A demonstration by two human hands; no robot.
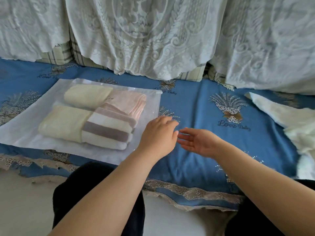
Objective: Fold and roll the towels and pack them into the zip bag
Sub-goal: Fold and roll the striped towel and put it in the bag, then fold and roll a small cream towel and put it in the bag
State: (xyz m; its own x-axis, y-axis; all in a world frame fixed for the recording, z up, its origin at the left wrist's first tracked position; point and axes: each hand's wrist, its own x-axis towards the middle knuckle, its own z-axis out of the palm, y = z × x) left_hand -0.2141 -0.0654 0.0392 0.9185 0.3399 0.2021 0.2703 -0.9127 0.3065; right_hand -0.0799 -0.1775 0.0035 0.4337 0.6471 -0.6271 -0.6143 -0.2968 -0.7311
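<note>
1. Both hands, left hand (157, 134) and right hand (198, 142), hover relaxed and spread, holding nothing, just beside the bag's right edge.
2. The zip bag (34, 120) lies flat on the blue bedspread (196, 103), four rolled towels (105, 128) inside.
3. Judged: press air out, then seal evenly.

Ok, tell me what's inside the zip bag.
Inside the frosted zip bag lie four folded towels: two cream ones, a pink one and a brown-and-white striped one. Anything beneath them is hidden. Both hands are outside it.
</note>
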